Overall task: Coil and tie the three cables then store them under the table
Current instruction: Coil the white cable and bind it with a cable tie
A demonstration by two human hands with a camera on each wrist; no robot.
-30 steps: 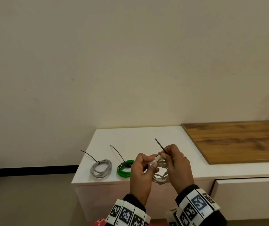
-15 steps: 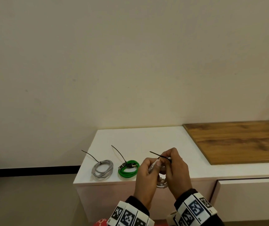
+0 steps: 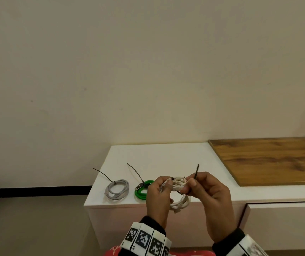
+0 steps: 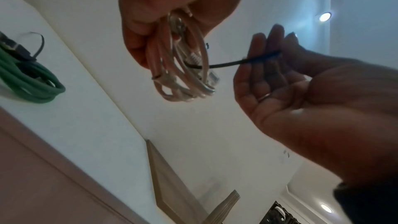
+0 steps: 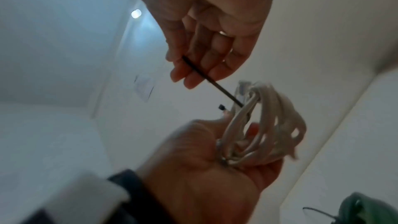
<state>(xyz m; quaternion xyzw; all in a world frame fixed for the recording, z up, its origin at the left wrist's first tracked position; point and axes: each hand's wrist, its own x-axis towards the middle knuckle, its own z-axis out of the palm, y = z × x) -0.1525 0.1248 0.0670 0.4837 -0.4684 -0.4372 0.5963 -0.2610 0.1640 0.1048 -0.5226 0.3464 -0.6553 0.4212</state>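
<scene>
Since half a second ago the black zip tie (image 3: 196,171) has swung from lying nearly flat across my knuckles to standing almost upright, and both hands have drifted right, so the green coil now sits partly behind the left one.

My left hand (image 3: 158,195) has its grip curled round the white cable coil (image 3: 180,199), which hangs in the air just in front of the table's front edge. My right hand (image 3: 208,193) pinches the tail of the tie between thumb and fingertips (image 5: 189,81). From the wrist views the tie runs in through the loops of the coil, and its small square head (image 5: 221,107) pokes out free beside the bundle. I judge I am on the third and last cable, mid-tie: the strap is round the loops but not yet closed.

Next I need to bring the tail round to that head, feed it through and pull it snug, while the left grip keeps the loops from springing apart.

On the white table (image 3: 166,156) the grey coil (image 3: 117,189) and green coil (image 3: 142,191) lie side by side near the front edge, each with a tie tail sticking up, so those two look finished. A wooden board (image 3: 270,159) lies well apart to the right. Storage under the table comes afterwards; I can make out a cabinet front (image 3: 286,226) below, but not how it opens.
</scene>
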